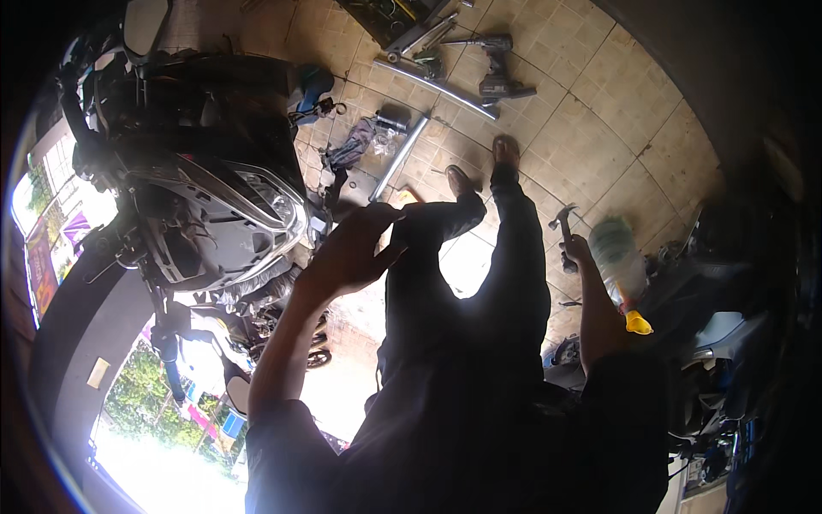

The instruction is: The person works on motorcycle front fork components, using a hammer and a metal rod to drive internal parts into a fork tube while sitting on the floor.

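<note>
My right hand [580,249] is wrapped round the handle of a claw hammer [563,219], its metal head raised above the tiled floor. My left hand [353,250] has its fingers stretched and the thumb apart, with nothing seen in it. It is beside my left knee; whether it touches the trousers I cannot tell. Left of that hand stands a dark motorcycle or scooter [218,206] with its front panels and headlight [276,199] facing me.
On the tiled floor ahead lie a cordless drill [497,73], a long metal tube [437,87], a second tube [399,158] and a crumpled dark cloth [353,144]. A tool tray [390,19] is at the far edge. A large greenish plastic bottle [613,247] and yellow funnel [637,323] stand right.
</note>
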Motion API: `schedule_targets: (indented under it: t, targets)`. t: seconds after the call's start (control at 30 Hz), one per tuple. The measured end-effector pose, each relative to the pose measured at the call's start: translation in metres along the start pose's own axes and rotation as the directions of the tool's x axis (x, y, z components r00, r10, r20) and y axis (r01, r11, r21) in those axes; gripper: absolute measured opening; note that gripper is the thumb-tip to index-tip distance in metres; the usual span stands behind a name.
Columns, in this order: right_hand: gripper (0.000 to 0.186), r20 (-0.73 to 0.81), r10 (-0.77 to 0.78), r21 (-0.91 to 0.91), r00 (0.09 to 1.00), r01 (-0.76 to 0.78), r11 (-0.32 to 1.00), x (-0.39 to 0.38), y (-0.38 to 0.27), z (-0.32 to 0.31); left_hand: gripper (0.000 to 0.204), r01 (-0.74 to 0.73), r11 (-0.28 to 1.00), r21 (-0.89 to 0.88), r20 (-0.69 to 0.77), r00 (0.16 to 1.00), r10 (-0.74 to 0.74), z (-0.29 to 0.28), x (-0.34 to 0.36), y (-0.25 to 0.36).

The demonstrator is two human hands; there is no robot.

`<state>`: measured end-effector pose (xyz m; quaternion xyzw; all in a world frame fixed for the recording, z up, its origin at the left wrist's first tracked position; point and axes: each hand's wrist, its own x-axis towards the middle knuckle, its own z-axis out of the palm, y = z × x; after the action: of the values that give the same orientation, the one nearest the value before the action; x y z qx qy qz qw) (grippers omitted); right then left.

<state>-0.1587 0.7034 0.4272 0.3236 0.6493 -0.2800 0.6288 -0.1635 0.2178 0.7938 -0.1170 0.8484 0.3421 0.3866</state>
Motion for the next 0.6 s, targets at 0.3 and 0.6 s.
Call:
schedule_targets:
  t: [0.3, 0.6]
  targets:
    - [0.058, 0.239, -0.573, -0.861, 0.784, 0.444, 0.248, 0.052, -0.125, 0.044, 0.036, 0.291, 0.885, -0.363, -0.282, 0.871, -0.402, 0.291, 0.098, -0.299]
    - [0.073, 0.537, -0.795, -0.79, 0.282, 0.499, -0.357, 0.259, -0.187, 0.166, 0.029, 0.347, 0.829, -0.439, -0.591, 0.584, -0.557, 0.388, 0.278, -0.555]
